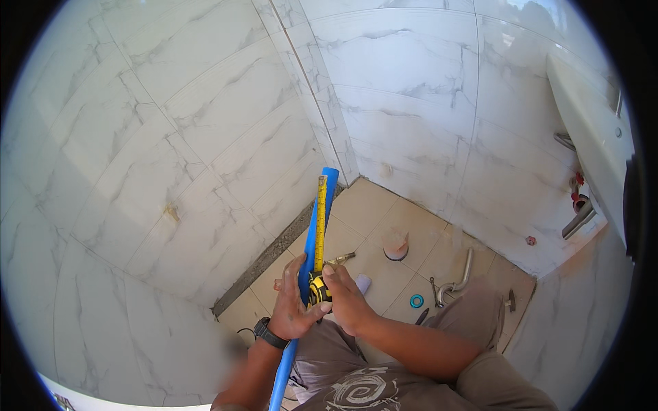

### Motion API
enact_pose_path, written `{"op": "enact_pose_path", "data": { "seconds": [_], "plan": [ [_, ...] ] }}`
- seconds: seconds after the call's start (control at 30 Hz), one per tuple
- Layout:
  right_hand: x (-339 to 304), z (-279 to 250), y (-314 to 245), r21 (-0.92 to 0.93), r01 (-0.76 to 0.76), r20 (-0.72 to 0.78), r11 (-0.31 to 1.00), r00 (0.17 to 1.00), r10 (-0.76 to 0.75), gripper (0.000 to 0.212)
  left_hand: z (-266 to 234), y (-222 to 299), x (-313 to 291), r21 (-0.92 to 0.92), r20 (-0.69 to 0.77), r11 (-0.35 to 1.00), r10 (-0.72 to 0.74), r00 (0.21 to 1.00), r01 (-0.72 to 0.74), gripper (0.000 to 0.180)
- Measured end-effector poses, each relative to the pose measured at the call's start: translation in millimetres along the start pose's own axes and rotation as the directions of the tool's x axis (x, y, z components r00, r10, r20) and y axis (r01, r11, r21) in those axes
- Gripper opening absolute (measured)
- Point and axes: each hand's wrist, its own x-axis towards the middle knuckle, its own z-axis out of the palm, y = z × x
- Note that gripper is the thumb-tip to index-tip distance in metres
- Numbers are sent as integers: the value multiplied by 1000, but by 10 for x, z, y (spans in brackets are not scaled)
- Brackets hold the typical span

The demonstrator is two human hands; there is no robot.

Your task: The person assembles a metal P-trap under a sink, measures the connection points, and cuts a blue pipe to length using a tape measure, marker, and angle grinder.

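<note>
My left hand (pixel 293 312), a dark watch on its wrist, is wrapped round a long blue pipe (pixel 329 188). The pipe slants up from the lower edge, past my lap, toward the room's corner. My right hand (pixel 349 300) grips a yellow and black tape measure (pixel 318 289) against the pipe, and my left thumb reaches toward its case. Its yellow blade (pixel 321 222) is drawn out along the pipe, with the tip just short of the pipe's far end. Fingers hide part of the case.
Beyond my hands, a metal fitting (pixel 340 259), a round floor opening (pixel 396 248), a teal ring (pixel 416 301) and a curved chrome pipe (pixel 460 277) are on the tiled floor. A white basin (pixel 586 116) juts from the right wall. Marbled tile walls (pixel 226 123) meet ahead.
</note>
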Motion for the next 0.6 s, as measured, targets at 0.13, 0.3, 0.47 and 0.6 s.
{"op": "enact_pose_path", "data": {
  "seconds": [0.13,0.3,0.47,0.6],
  "plan": [
    [-22,-8,-155,-44,-47,-73,998,996,44,57,-49,26,0,18,9,995,94,996,-94,108],
    [-3,-18,-391,-59,-49,-32,997,998,47,64,4,200,-8,242,-12,959,158,987,-151,95],
    [-6,-26,-417,-275,44,-50,960,997,-60,72,249,272,-68,448,-182,889,198,963,-98,82],
    [102,-44,-386,-330,59,-50,942,996,-80,74,305,171,-76,477,-262,873,246,933,-96,74]
  ]
}}
